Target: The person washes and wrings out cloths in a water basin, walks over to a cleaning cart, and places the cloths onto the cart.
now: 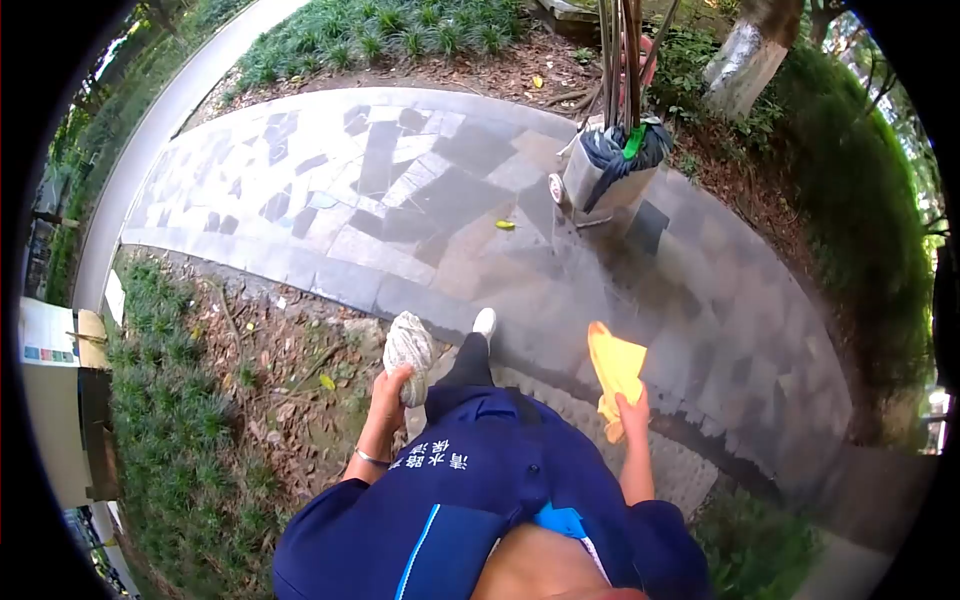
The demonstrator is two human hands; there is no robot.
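My left hand (391,388), with a bracelet at the wrist, is closed around a bundled whitish cloth (408,350) that looks knitted or stringy. On the other side of my body my right hand (632,412) grips a yellow cloth (617,368), which sticks up and also hangs below the fingers. The two cloths are well apart, both near waist height. Neither hand touches anything else. Between them are my dark blue top and one foot in a white shoe (485,321) on the edge of the path.
A wheeled bin cart (611,180) with a dark bag and long poles stands on the stone path (450,200) ahead. A whitewashed tree trunk (738,70) is behind it. Planting (165,400) and a pale box-like structure (55,420) lie at left.
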